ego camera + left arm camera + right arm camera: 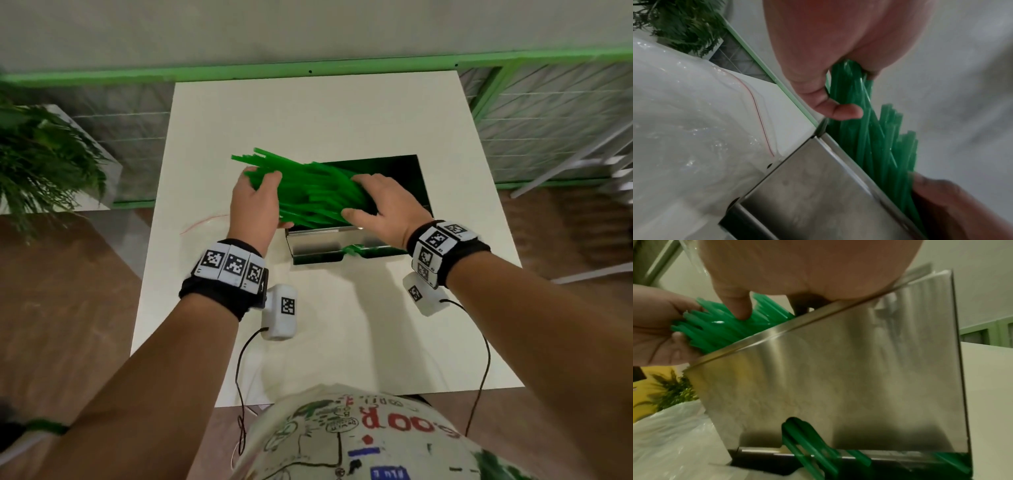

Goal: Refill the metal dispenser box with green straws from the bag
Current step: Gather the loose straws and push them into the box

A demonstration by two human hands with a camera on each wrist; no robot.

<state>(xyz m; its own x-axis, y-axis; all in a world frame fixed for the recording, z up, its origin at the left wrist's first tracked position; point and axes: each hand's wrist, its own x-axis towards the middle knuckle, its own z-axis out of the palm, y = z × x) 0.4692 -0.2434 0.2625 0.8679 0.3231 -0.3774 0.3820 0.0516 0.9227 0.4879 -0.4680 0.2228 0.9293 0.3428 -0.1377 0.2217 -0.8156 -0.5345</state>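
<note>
A thick bundle of green straws [315, 192] lies slanted across the open top of the metal dispenser box [318, 245]. The bundle's right end is down inside the box and its left end sticks out past the rim. My left hand [263, 195] grips that left end, fingers over it and thumb under. My right hand [373, 198] curls over the right end, its thumb pressed on the straws [721, 331]. From the left wrist, the straws [869, 138] run from my left hand [830, 91] down behind the box wall [807, 186]. A few straws [807, 443] poke out of the bottom slot.
The box stands mid-way across a white table [342, 113]. A clear plastic bag [684, 113] with a red seal line lies flat left of the box. A potted plant [41, 161] stands off the table's left side, and a green-framed rail [513, 61] runs behind it.
</note>
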